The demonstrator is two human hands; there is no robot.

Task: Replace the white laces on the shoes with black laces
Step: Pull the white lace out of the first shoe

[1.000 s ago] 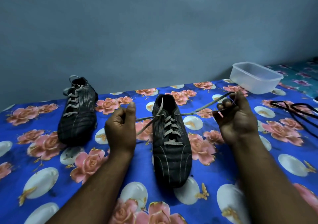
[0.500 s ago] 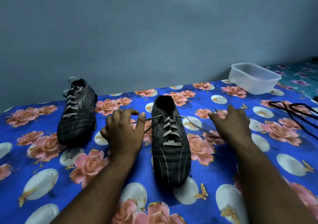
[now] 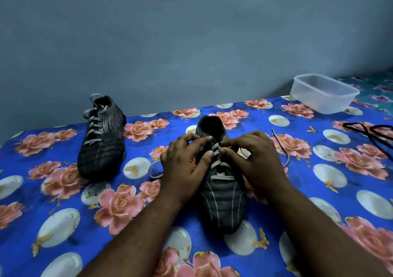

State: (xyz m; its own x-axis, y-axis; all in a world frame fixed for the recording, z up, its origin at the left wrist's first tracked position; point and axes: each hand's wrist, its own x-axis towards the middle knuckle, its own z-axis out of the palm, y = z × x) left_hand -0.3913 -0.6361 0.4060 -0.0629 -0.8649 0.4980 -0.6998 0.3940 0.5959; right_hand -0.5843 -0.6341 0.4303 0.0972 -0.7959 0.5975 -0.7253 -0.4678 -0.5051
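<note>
Both hands are now sitting over the near shoe w/ fingers curled at the upper eyelets, whereas a sec ago they were out to either side pulling the lace ends wide. The left hand is pinching at the white lace on its side of the tongue, thumb and forefinger pressed together on a crossing; the right hand is doing the same opposite, forefinger and thumb closing on the strand near the top row. The loose ends are now lying slack on the floral cloth: one trailing left of the shoe, the other curving off to the right. Judging from that, the top rows are already freed and the person is moving on to picking out the next crossing; several rows are still laced lower down, so unlacing is maybe half done on this shoe. The second shoe, far left, is still fully laced in white, untouched. The black laces are lying in a tangle at the far right edge, well apart from both shoes. A clear plastic tub is sitting back right, out of the way. Nothing's blocking the work, tho the slack ends could be snagging under the wrists as rows get pulled.
</note>
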